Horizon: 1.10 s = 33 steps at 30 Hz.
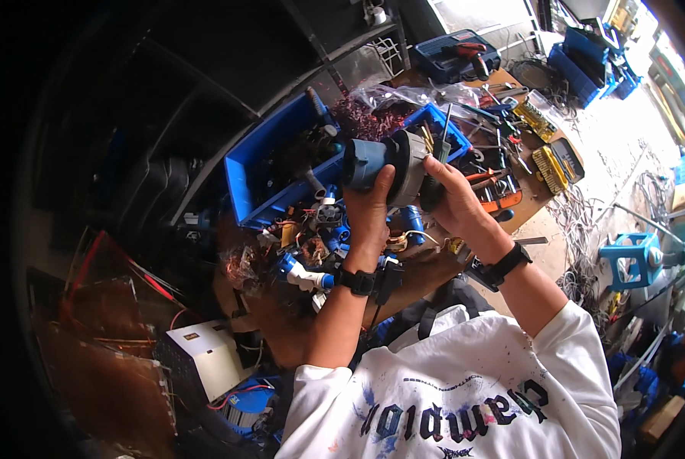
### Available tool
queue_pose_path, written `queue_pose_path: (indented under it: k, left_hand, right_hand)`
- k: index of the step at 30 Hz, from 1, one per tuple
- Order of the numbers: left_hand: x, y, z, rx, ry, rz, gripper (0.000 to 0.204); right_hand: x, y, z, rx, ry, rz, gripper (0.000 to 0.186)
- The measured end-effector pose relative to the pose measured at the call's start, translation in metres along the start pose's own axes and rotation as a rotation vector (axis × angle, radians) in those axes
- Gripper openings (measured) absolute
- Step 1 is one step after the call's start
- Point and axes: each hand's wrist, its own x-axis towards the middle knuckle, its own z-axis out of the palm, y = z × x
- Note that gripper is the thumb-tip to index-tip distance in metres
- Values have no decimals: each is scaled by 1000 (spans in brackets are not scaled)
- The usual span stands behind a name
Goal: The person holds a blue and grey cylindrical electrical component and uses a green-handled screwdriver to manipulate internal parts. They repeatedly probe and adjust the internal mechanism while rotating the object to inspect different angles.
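Note:
My left hand (369, 203) is closed round the blue cylindrical body of a connector-like part (364, 162), held raised above the cluttered bench. My right hand (453, 199) grips the same part at its wide grey ring (408, 168), which has a black band beside it. A dark green handle with a thin metal shaft (440, 149) shows just behind my right fingers; I cannot tell whether I hold it too. Below lie blue-and-white plugs (300, 275), small fittings and copper wire (243, 271).
Blue bins (243, 183) hold parts at the back of the bench (534, 206). Pliers, yellow bit sets (551, 170) and a toolbox (453, 57) sit rightward. A blue stool (629, 260) and tangled cables (572, 237) are at right; a cream box (205, 352) is lower left.

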Motion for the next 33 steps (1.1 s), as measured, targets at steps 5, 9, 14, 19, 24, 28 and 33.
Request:
queue_pose_path:
  k: [5,9,14,19,24,28,33]
  left_hand:
    - [-10,23,-22,7,27,31,44]
    - [-13,32,-40,196,-4,134,54]
    - [-15,42,-53,215,-35,312,62]
    - [-15,57,-56,247,-98,386,69]
    - [-20,66,-54,193,-126,395,72]
    - [-21,72,-53,217,-106,330,71]
    - [-31,70,-58,178,-57,120,59]
  right_hand:
    - [1,26,20,64,-55,23,45]
    - [5,41,28,116,-57,44,48]
    - [-4,50,46,160,-91,127,64]
    - [-11,49,56,200,-139,115,60]
    - [-16,49,63,211,-149,74,59]
    - [-22,43,74,179,-103,41,57]
    - [-25,42,72,55,-53,-7,49]
